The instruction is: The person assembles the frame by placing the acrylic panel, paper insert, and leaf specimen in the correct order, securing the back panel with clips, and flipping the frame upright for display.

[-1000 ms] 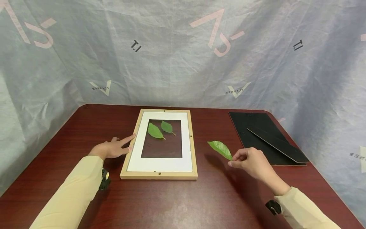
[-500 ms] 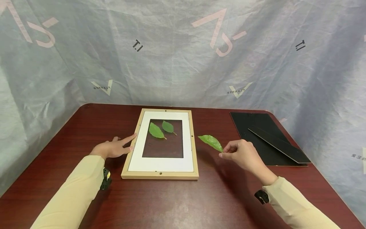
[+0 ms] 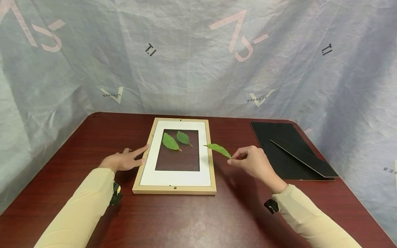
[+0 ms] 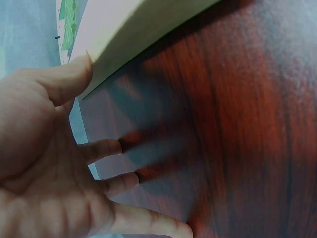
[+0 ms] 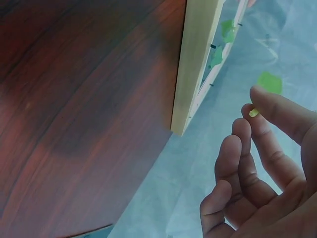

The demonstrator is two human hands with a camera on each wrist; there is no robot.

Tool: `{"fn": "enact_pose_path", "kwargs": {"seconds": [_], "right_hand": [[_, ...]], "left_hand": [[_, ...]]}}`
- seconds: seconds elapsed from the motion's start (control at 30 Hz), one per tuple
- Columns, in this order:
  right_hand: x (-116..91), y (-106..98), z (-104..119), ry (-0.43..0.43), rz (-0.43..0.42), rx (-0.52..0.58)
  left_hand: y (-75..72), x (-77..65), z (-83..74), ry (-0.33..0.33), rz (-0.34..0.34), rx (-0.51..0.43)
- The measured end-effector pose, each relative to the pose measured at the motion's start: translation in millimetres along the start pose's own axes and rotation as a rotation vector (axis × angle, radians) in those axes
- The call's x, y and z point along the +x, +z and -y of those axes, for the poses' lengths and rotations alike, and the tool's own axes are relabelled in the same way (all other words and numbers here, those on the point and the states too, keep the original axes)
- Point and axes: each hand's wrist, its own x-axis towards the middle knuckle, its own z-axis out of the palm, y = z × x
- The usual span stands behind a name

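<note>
A light wooden picture frame [image 3: 174,190] with a white mat [image 3: 149,172] lies flat on the table. Two green leaves lie side by side in the upper part of the mat's window: a longer leaf [image 3: 170,141] on the left and a smaller, darker leaf [image 3: 183,137] on the right. My left hand [image 3: 122,161] rests against the frame's left edge, fingers spread; in the left wrist view its thumb [image 4: 74,79] touches the wooden side. Between thumb and forefinger my right hand [image 3: 252,163] pinches the stem of a third leaf [image 3: 218,149], whose tip overlaps the frame's right side from above.
On the dark red table [image 3: 192,220], a black backing board [image 3: 276,132] lies at the right. A narrower black flap [image 3: 301,156] stands tilted up from it. Grey printed sheeting [image 3: 186,69] hangs behind the table and along its sides.
My right hand has carried the pinched leaf leftward and slightly up, from over the bare table to the frame's right edge. The left hand stays at the frame.
</note>
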Motion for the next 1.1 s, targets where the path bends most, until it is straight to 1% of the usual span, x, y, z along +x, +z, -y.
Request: {"fn": "enact_pose_path", "kwargs": {"seconds": [0.17, 0.27, 0.47, 0.5, 0.57, 0.73, 0.83, 1.1], "right_hand": [[7.3, 6.7, 5.3, 0.021, -0.012, 0.009], [10.8, 10.4, 8.7, 0.042, -0.014, 0.014], [16.2, 16.8, 14.7, 0.066, -0.005, 0.005], [17.0, 17.9, 15.6, 0.065, -0.002, 0.005], [18.4, 20.1, 17.3, 0.063, 0.005, 0.006], [22.3, 27.2, 21.9, 0.081, 0.018, -0.012], [24.9, 32.1, 24.0, 0.094, 0.022, -0.027], [30.7, 42.5, 29.1, 0.111, 0.033, -0.049]], "left_hand": [[0.8, 3.8, 3.5, -0.013, 0.006, -0.01], [2.0, 10.8, 9.8, -0.025, 0.007, -0.013], [4.0, 20.8, 22.8, -0.015, 0.004, -0.009], [4.1, 20.5, 22.8, -0.01, 0.002, -0.01], [4.2, 19.8, 21.4, -0.021, 0.003, -0.012], [1.4, 8.5, 7.8, -0.025, 0.001, 0.003], [-0.1, 2.6, 1.9, -0.017, -0.003, -0.001], [-0.5, 0.8, 0.7, -0.015, -0.01, -0.001]]}}
